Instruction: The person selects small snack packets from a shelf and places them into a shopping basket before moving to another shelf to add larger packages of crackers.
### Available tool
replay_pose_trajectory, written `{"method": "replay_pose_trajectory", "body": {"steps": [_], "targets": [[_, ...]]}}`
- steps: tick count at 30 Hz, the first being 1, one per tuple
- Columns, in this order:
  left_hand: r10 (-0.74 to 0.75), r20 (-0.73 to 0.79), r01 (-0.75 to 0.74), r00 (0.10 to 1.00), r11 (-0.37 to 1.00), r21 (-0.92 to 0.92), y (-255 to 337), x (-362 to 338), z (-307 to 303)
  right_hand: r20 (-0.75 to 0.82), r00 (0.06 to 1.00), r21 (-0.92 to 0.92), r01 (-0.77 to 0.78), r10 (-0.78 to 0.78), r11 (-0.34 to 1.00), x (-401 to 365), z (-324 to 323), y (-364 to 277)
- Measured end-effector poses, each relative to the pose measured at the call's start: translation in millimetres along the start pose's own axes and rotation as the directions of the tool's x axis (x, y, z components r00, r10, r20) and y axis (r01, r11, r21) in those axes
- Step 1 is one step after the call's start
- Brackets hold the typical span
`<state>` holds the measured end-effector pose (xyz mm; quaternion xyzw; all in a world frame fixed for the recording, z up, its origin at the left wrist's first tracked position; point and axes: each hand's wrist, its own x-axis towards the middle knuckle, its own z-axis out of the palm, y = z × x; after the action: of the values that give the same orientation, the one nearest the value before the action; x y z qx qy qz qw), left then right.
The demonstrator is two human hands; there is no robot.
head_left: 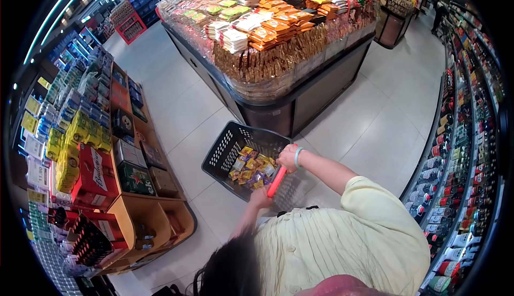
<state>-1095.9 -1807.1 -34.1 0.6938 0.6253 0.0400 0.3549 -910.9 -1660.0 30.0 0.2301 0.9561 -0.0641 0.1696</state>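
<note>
A dark grey shopping basket with perforated walls (220, 149) is in front of me in the head view, low near the floor. Its red handle (277, 181) slants across the side nearest my body. My left hand (261, 197) is closed around the lower end of this handle. Around the upper end wraps my right hand (289, 158), with a pale band on its wrist. Small yellow and purple snack packets (251, 167) lie loosely in the basket. Neither hand touches them.
A dark-sided display island (267, 115) piled with packaged snacks stands just beyond the basket. Drink shelves (126, 210) with red cartons are at left. Curved bottle shelves (436, 189) line the right. Pale floor tiles (342, 130) run between them. A distant person (440, 16) stands at far right.
</note>
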Motion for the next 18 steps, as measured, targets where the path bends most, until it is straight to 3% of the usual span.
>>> {"method": "replay_pose_trajectory", "body": {"steps": [5, 8, 18], "targets": [[0.002, -0.089, -0.006, 0.996, 0.999, -0.052, -39, 9, -23, 0.013, 1.0, 0.038, -0.009, 0.008, 0.999, 43, -16, -4], [-0.066, -0.046, 0.068, 0.997, 0.997, 0.043, -55, 14, -48, -0.01, 1.0, 0.046, -0.014, 0.015, 0.999, 67, -28, -6], [-0.087, -0.074, 0.08, 0.993, 0.992, -0.101, -121, 34, -101, -0.02, 0.993, 0.056, -0.117, 0.118, 0.992, 140, -56, -7]]}}
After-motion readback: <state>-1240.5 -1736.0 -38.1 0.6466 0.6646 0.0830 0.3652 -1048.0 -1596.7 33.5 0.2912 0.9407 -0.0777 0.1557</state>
